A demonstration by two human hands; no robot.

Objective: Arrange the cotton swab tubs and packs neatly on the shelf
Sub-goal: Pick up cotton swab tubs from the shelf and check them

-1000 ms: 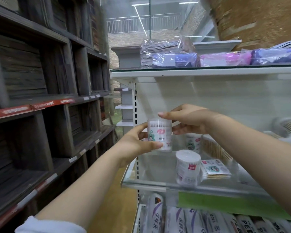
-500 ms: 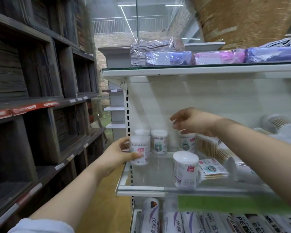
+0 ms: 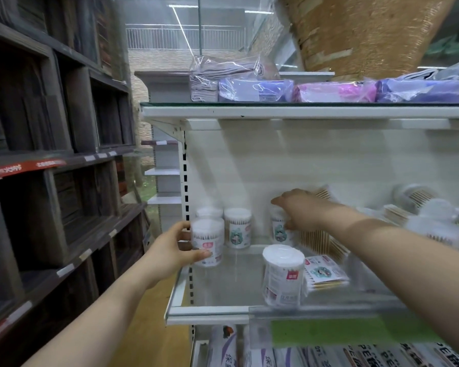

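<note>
Since the earlier frames, the red-label tub (image 3: pixel 207 242) has come down from mid-air to the left end of the glass shelf (image 3: pixel 210 311), and the right hand (image 3: pixel 301 211) has dropped from a hover onto a rear tub (image 3: pixel 279 230) by the back wall. The left hand (image 3: pixel 174 251) wraps thumb and fingers round the red-label tub, which stands upright, just in front of a hidden-label tub (image 3: pixel 210 211) and beside a green-picture tub (image 3: pixel 237 227). The right hand's fingers reach over the rear tub's lid and the thumb lies on its side; motion blur leaves it unclear whether this grasp has closed. A front tub (image 3: pixel 282 276) stands alone near the shelf's front rim, with a flat pack (image 3: pixel 325 272) just to its right. Further swab packs (image 3: pixel 398 215) at the far right are too blurred to sort. Judged from this layout, a left-hand cluster of tubs is forming, the rear tub is the likely next addition, and the front tub and packs remain to be arranged.
</note>
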